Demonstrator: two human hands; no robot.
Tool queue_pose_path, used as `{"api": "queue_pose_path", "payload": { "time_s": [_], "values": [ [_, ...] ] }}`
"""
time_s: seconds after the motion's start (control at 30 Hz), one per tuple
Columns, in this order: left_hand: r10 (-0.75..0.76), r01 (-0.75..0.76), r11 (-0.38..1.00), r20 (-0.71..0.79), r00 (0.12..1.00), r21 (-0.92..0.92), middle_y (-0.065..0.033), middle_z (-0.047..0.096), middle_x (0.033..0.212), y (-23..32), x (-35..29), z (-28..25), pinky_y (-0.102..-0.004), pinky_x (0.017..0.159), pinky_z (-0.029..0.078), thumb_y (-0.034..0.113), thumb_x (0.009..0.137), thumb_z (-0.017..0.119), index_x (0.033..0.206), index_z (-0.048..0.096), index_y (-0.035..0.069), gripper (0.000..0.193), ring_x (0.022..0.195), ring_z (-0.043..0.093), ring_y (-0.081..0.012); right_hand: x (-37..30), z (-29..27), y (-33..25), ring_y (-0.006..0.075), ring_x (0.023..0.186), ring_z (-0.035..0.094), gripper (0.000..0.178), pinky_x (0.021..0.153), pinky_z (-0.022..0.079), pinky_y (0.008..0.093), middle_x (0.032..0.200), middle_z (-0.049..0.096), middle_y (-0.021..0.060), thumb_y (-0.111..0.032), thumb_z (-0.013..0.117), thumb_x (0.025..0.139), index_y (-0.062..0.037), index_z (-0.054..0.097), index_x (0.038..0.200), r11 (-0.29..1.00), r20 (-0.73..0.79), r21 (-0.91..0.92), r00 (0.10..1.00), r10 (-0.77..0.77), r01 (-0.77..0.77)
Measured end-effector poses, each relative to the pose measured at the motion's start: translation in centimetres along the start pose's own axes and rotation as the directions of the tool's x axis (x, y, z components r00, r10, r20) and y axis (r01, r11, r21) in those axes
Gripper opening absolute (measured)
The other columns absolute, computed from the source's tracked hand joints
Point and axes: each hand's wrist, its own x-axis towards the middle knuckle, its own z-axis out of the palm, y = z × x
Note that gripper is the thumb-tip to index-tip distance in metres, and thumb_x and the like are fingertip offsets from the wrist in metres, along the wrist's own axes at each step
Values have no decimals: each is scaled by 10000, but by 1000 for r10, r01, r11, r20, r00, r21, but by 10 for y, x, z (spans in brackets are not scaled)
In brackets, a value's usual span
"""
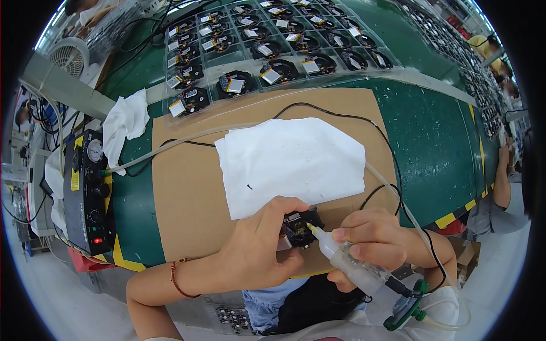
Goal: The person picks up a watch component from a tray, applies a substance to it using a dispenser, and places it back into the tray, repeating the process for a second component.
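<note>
My left hand (256,244) is closed around a small black electronic part (302,227) with a bare circuit inside, held over the front of the cardboard. Beneath that part, a bit of a silvery-white piece shows beside my fingers. In my right hand (375,241) is a translucent glue dispensing syringe (355,264), tilted so that its thin yellowish tip points down-left at the circuit. Whether the tip touches it, I cannot tell. A clear hose and a black cable run from the syringe's rear, by a green adapter (406,307).
A folded white cloth (296,162) lies on the brown cardboard (187,210). Behind it, a clear tray (216,63) holds many similar black parts with silvery batteries. At left stands a black dispenser box (85,199) with a gauge; another white cloth (126,122) hangs nearby. Other people sit around.
</note>
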Motion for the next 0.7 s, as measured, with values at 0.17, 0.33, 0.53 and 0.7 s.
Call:
{"api": "queue_pose_path", "payload": {
  "time_s": [0.17,0.33,0.53,0.7],
  "values": [
    [-21,21,1000,-5,1000,-2,-83,576,855,0,0,0,-243,567,481,32,611,689,1121,434,38,570,655,582,-148,-1,-1,2,221,493,560,365,388,453,270,788,561,154,-193,772,640,23,519,789,998,-2,36,999,45,-45],
    [-58,58,998,16,998,-10,-82,579,848,1,-1,0,-244,570,482,33,615,690,1125,430,38,573,657,584,-148,1,-3,1,222,513,573,354,396,456,270,757,536,121,-216,776,622,18,528,716,996,22,35,996,86,-87],
    [-71,72,997,25,997,-20,-82,581,851,1,-1,-1,-245,574,483,33,621,687,1127,426,38,569,655,580,-146,3,-6,1,226,532,575,355,412,459,272,727,506,98,-225,783,610,9,525,679,992,49,34,991,123,-125],
    [-70,70,998,28,997,-6,-82,582,858,2,-1,-2,-245,580,486,31,624,687,1125,430,34,563,660,582,-143,2,-6,0,229,531,569,355,414,456,274,734,507,98,-223,786,605,6,527,684,989,36,46,989,142,-144]
  ]
}}
